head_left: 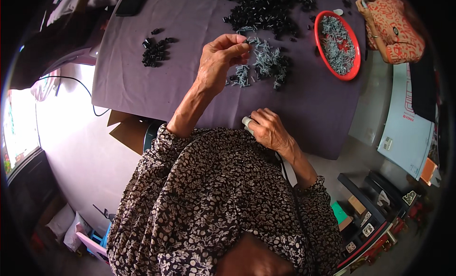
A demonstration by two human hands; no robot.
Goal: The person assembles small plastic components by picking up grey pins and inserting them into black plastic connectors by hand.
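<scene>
A table under a dull purple cloth [142,86] fills the frame from ten to two o'clock. At nine o'clock, bright daylight floods through a window [19,128] onto the pale floor [80,152], crossed by a black cable [88,93]. At four o'clock stands a low dark shelf unit [375,219]; a white board [408,133] leans at three.

The left hand [219,62] is reaching out toward twelve o'clock, forearm stretching long from the patterned sleeve, fingertips [242,45] pinching together and pointing toward three o'clock. The right hand [268,128] is resting close to the body at about five o'clock of the left, fingers curling inward, wrist bending.
</scene>
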